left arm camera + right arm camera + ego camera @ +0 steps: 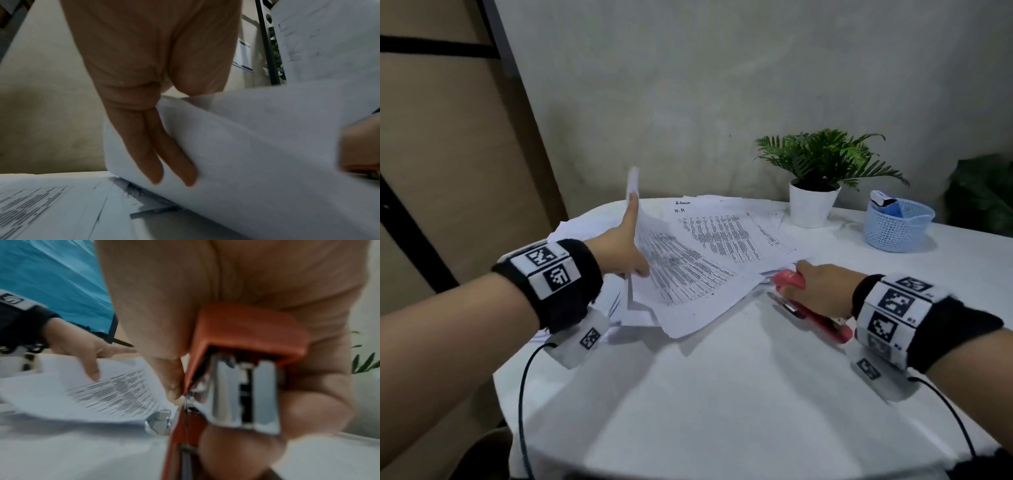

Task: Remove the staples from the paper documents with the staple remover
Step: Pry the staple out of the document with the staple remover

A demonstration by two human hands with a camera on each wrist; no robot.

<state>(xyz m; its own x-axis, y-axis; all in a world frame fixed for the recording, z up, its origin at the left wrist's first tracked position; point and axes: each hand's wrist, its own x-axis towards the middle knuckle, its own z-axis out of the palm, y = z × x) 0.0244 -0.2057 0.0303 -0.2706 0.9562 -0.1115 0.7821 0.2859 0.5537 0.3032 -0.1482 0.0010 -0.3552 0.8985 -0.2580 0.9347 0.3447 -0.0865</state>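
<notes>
Right hand [822,291] grips red stapler [812,315], readying tool; left hand [625,245] pinches printed sheets [688,274], lifting them, likely seeking staple.

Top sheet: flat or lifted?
Lifted. The left hand holds the top sheet curled up off the paper pile; its underside shows in the left wrist view.

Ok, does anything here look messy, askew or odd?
The papers lie in a loose, fanned heap on the table, not squared. The left hand lifts a curled sheet; the right hand grips the red tool. No visible damage.
</notes>
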